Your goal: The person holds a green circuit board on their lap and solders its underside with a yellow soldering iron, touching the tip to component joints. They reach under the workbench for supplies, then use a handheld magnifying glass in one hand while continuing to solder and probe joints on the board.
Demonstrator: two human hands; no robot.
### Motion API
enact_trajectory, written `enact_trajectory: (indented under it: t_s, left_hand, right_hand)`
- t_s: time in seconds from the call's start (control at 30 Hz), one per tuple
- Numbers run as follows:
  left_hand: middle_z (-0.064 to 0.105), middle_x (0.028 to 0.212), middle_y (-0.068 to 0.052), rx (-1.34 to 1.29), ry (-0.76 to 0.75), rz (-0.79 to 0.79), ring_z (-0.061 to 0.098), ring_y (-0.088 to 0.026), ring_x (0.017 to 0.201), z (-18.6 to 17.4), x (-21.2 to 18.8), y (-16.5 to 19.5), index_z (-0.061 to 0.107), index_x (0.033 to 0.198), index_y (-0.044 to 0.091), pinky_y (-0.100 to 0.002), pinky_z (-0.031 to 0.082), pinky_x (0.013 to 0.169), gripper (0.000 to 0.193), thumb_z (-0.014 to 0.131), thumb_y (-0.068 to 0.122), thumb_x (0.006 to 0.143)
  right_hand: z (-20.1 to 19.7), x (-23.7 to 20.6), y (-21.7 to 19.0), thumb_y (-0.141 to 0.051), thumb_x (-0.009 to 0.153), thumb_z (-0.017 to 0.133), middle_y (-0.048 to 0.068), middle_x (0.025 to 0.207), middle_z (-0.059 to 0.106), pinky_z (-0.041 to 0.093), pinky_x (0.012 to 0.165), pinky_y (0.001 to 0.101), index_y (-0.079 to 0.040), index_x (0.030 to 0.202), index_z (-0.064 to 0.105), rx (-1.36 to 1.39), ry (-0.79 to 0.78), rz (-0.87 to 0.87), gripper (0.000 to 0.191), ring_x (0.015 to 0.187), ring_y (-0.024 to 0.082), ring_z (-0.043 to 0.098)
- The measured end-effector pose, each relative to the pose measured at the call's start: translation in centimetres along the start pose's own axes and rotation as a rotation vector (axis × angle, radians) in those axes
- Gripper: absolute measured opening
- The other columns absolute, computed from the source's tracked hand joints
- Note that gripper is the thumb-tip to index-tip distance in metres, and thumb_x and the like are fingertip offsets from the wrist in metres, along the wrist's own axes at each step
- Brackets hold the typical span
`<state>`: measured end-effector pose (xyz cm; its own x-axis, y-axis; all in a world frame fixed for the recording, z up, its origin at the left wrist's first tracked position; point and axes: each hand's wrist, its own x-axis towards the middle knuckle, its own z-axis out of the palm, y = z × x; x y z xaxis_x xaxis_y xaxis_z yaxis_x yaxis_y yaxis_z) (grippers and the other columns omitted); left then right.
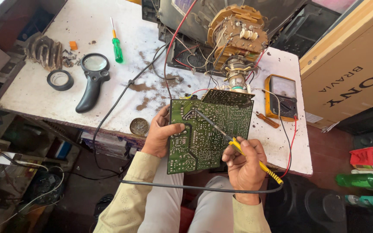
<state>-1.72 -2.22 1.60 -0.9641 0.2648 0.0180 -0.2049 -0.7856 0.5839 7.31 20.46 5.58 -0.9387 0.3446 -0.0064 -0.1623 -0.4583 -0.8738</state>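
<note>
the left hand [159, 137] is gripping the left edge of a green board [208, 133], thumb lying across its solder side and fingers closed behind it. the board is being held tilted over the near edge of the white table [44, 92], its top edge sitting just under the tube neck [237, 78] of an opened set, with thin wires running up from it.

the right hand [244, 166] is pinching a yellow-handled iron [234, 144] like a pen, fingers closed tight around the grip. the dark tip is touching the board near its upper middle. the iron's black cord [195, 187] is looping across the person's lap.

a yellow meter [282, 95] is lying on the table just right of the board, a small brown screwdriver [267, 119] beside it. well to the left are lying a black magnifier [92, 80], a tape roll [60, 80] and a green screwdriver [116, 45]. a round tin [139, 126] is sitting near the left hand.
</note>
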Motion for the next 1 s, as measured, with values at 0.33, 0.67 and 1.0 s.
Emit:
enact_trajectory:
  t_s: [0.33,0.67,1.0]
  left_hand:
    - [0.069,0.117,-0.014,-0.018,-0.008,-0.003,0.071,-0.021,0.099,0.3,0.0,-0.2,0.051,0.137,-0.005,-0.036,0.061,0.086,0.064,0.072,-0.008,0.076]
    - [0.069,0.116,-0.015,-0.03,-0.011,-0.008,0.072,-0.022,0.097,0.4,0.0,-0.2,0.051,0.137,-0.005,-0.037,0.062,0.085,0.064,0.071,-0.009,0.077]
    - [0.069,0.116,-0.014,0.0,-0.019,-0.008,0.072,-0.022,0.097,0.6,-0.2,-0.4,0.053,0.136,-0.004,-0.037,0.062,0.086,0.061,0.071,-0.008,0.077]
  right_hand:
    - [0.5,-0.3,-0.5,-0.011,0.102,0.056,0.019,0.073,0.067,0.045,0.051,0.0294,0.0,0.099,0.061,0.0,0.005,-0.013,0.014,0.059,0.025,0.063]
    - [-6.9,-1.9,-2.4,-0.014,0.1,0.062,0.014,0.089,0.069,0.045,0.055,0.0294,-0.003,0.1,0.062,0.163,0.193,-0.185,0.011,0.065,0.021,0.059]
    - [-21.8,-6.7,0.3,-0.018,0.11,0.064,0.015,0.094,0.061,0.047,0.063,0.0194,0.0,0.116,0.068,0.712,0.162,-0.047,0.02,0.076,0.016,0.052]
